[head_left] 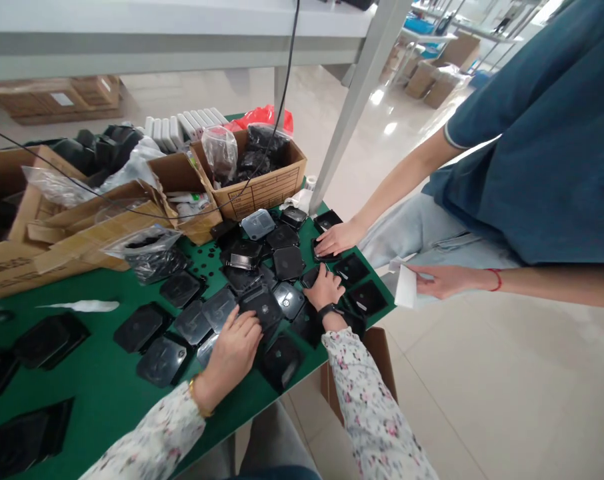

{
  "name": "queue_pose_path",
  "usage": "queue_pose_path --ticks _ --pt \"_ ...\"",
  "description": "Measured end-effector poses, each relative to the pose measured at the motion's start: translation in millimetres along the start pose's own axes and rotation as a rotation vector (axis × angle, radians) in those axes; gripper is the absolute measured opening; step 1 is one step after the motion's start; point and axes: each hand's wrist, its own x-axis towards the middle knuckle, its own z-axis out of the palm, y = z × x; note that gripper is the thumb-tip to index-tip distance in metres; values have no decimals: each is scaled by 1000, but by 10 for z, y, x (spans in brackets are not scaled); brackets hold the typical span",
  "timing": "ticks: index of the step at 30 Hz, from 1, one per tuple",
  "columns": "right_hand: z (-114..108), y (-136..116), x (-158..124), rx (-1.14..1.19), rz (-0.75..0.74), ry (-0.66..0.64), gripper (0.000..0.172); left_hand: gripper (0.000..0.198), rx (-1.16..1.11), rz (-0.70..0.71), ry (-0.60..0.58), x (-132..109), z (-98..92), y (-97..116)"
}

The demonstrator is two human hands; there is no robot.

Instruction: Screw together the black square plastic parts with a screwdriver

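Observation:
Many black plastic covers lie in piles on the green table mat (pixel 97 347). My left hand (pixel 236 343) holds the near left edge of a dark square cover (pixel 263 305), fingers on its top. To the right, my right hand (pixel 325 288), with a black band at the wrist, rests among the covers, its fingers bent over a small dark piece (pixel 310 277). A glossy cover (pixel 289 300) lies between my hands. Flat black squares (pixel 367 297) are at the table's right corner.
Another person's hand (pixel 339 239) touches a black cover at the right edge; their other hand (pixel 435 281) holds a white piece (pixel 406 287). Cardboard boxes (pixel 267 190) with bags line the back. A black cable (pixel 293 47) hangs across. A grey post (pixel 352 113) stands behind.

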Motion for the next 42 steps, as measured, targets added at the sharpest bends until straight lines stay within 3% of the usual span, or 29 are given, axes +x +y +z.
queue_pose_path --ticks 4,8,11,14,17,18,20,23,26,29,31,34,37,39,42 --pt "-17 249 62 221 -120 32 97 9 64 -147 152 -454 -289 -313" --pt "84 556 35 599 -255 206 80 15 218 -327 204 -634 -332 -773" --pt "186 625 -95 502 -293 272 57 19 331 -431 141 -609 -260 -1021" --pt "216 502 -355 330 -354 345 33 21 369 -505 58 -506 -196 -1151" --pt "224 192 -660 242 -534 215 18 28 387 -579 70 -378 -152 -1108" --pt "237 70 -739 203 -574 146 22 32 373 -582 91 -338 -134 -1044" --pt "273 -148 -823 108 -569 57 46 47 292 -519 82 -266 -85 -861" --pt "298 -287 -755 3 -533 -27 68 70 151 -390 -30 -167 3 -593" --pt "254 -234 -602 -43 -615 -128 75 66 68 -527 -6 -70 21 -525" --pt "215 -226 -550 -100 -670 -120 85 64 -231 -724 122 -35 -125 -596" --pt "210 -300 -583 -150 -665 -90 88 66 -663 -851 172 -104 -293 -599" --pt "177 -403 -644 -115 -631 -81 93 58 -1478 -1195 100 -380 -504 -449" --pt "111 -321 -652 155 -636 -113 94 62 -2045 -1513 -38 -799 -495 -206" --pt "110 -163 -649 386 -619 -73 79 66 -2192 -1627 -71 -1085 -362 -58" --pt "213 87 -684 521 -561 44 51 53 -2049 -1816 28 -1411 -101 123"
